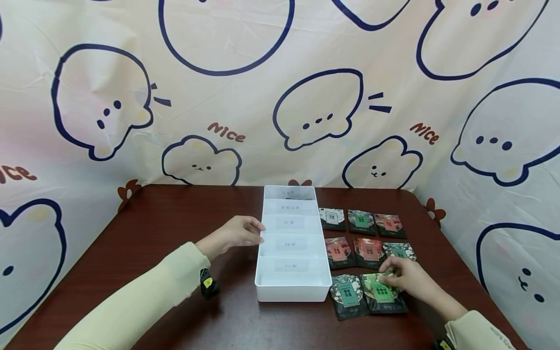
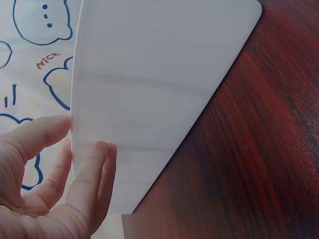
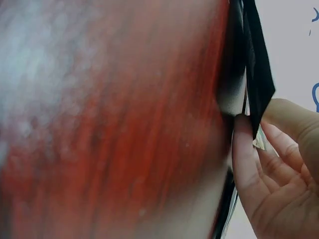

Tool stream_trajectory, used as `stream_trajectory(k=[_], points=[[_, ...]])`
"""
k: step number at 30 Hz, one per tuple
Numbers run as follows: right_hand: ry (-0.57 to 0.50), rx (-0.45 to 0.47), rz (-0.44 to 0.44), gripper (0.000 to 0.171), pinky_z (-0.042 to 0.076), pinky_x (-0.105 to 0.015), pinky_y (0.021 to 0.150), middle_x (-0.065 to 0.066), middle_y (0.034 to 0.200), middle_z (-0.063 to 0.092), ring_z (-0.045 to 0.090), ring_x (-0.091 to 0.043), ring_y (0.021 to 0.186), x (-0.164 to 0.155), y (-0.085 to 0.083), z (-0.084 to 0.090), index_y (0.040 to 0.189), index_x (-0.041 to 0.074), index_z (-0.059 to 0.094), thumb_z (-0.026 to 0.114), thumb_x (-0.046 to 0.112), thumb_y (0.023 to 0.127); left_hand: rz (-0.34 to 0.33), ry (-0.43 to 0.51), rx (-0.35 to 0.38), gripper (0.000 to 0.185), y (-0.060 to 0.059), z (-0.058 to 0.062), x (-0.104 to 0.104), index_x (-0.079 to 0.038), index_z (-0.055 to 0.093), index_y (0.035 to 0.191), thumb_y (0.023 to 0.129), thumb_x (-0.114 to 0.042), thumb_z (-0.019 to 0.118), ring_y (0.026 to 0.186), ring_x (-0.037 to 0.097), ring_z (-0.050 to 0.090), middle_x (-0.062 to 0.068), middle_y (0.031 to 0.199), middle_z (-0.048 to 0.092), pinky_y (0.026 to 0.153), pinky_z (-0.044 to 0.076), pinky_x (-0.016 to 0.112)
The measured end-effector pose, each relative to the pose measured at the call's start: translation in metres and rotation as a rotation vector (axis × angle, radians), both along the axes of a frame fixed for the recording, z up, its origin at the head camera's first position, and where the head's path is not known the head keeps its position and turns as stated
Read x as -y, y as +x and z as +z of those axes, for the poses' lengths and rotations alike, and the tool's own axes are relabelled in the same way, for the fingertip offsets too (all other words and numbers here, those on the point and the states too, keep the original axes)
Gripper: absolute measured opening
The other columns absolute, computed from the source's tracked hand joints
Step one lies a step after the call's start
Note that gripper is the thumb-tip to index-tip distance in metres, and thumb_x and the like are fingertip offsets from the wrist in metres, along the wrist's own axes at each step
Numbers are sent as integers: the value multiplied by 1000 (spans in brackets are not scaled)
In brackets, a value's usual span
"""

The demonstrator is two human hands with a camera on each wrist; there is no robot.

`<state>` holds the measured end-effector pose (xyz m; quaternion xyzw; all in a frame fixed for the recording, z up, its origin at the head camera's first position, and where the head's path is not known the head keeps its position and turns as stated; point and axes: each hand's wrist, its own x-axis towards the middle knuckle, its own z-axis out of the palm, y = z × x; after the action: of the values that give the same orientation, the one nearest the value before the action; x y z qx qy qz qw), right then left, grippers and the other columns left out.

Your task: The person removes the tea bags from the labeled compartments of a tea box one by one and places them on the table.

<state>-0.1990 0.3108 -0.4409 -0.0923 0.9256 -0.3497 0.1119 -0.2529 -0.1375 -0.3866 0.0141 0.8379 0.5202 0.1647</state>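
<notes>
A white tray [image 1: 292,293] with several labelled compartments stands in the middle of the dark wooden table [image 1: 166,228]. My left hand [image 1: 255,232] rests with straight fingers against the tray's left wall; the left wrist view shows those fingers [image 2: 87,172] touching the white wall [image 2: 149,99]. Right of the tray lie several dark tea packets in rows. My right hand [image 1: 391,277] is on the bright green packet [image 1: 384,295] in the front row. In the right wrist view its thumb [image 3: 244,149] and fingers pinch a corner of that black-backed packet [image 3: 259,74].
A teal packet [image 1: 347,293] lies between the green one and the tray. Red packets [image 1: 339,252] and others fill the two rows behind. A cartoon-print cloth [image 1: 280,97] hangs behind and beside the table. Bare tabletop lies left of the tray.
</notes>
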Motion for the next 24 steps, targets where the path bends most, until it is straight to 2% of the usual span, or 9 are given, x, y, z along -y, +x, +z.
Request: stream_trajectory(k=[12, 18, 24], points=[[71, -23, -14, 21, 47, -31, 50, -1, 81, 59, 52, -15, 56, 7, 0, 1, 92, 14, 62, 77, 25, 81, -1, -3, -9, 32, -2, -2, 1, -2, 65, 107, 77, -3, 78, 83, 22, 60, 13, 98, 63, 77, 56, 31], [129, -48, -23, 21, 44, -29, 55, 1, 83, 59, 51, -14, 64, 9, -1, 1, 90, 15, 63, 79, 27, 80, -2, -4, -8, 32, -1, -2, 1, -1, 65, 108, 78, -3, 77, 84, 22, 60, 13, 99, 63, 77, 56, 31], [142, -49, -25, 21, 44, -30, 57, 1, 82, 59, 52, -14, 66, 9, -1, 2, 89, 15, 64, 79, 25, 79, 1, -8, -12, 32, -2, -3, 0, -1, 65, 107, 78, -2, 77, 83, 22, 60, 13, 99, 63, 76, 56, 31]])
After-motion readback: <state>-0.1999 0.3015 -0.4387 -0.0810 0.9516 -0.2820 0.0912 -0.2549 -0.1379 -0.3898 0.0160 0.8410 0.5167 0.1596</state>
